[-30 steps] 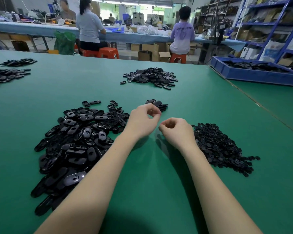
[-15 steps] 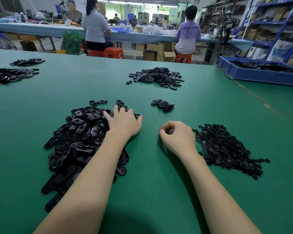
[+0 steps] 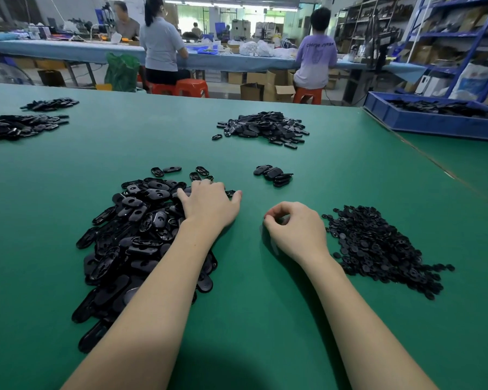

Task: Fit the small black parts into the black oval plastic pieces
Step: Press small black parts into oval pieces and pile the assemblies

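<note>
While the left hand (image 3: 209, 204) lies flat on glossy oval pieces (image 3: 135, 220), the right hand (image 3: 296, 229) curls, contents unclear.

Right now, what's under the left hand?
The left hand rests on the near pile of black oval pieces, its palm and forearm covering several. Whether its fingers grip one cannot be seen; they're hidden.
</note>
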Motion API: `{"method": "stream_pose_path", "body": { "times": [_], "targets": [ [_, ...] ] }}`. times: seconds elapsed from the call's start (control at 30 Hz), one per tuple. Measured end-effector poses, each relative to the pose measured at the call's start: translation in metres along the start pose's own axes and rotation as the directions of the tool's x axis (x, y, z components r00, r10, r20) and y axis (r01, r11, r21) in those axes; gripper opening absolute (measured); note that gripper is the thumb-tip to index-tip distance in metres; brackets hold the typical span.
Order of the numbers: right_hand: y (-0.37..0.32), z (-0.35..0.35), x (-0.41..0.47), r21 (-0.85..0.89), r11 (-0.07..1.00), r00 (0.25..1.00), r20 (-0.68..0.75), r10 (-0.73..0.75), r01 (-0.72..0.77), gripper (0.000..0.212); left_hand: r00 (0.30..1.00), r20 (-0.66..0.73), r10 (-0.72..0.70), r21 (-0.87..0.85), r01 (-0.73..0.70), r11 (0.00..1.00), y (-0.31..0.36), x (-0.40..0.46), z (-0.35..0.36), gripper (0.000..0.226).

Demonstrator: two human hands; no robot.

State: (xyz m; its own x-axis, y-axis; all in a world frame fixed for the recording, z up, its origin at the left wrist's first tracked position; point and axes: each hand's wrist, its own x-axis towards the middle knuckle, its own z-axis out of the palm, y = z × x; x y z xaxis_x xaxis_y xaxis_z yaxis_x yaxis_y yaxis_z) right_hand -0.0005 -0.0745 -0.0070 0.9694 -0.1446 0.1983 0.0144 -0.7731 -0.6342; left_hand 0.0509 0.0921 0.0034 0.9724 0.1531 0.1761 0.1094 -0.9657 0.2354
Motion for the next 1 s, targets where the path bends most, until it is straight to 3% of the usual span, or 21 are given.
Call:
{"method": "stream_pose_path", "body": {
  "times": [0.27, 0.8, 1.0],
  "targets": [
    [0.001, 0.0011, -0.0008, 0.011, 1.0, 1.0, -0.012, 0.002, -0.002, 0.013, 0.999, 0.024, 0.026, 0.071, -0.028, 0.997, 0.0026, -0.0038, -0.0043, 0.058],
    [0.0035, 0.0021, 0.0013, 0.024, 1.0, 1.0, -0.013, 0.001, -0.001, 0.011, 1.0, 0.02, 0.009, 0.028, -0.009, 1.0, 0.0025, -0.0069, -0.0021, 0.058],
    [0.0043, 0.0022, 0.0013, 0.031, 1.0, 1.0, -0.01, 0.003, -0.003, 0.012, 0.998, -0.06, -0.003, -0.001, 0.003, 1.0, 0.0045, -0.0082, -0.0062, 0.053]
  ]
}}
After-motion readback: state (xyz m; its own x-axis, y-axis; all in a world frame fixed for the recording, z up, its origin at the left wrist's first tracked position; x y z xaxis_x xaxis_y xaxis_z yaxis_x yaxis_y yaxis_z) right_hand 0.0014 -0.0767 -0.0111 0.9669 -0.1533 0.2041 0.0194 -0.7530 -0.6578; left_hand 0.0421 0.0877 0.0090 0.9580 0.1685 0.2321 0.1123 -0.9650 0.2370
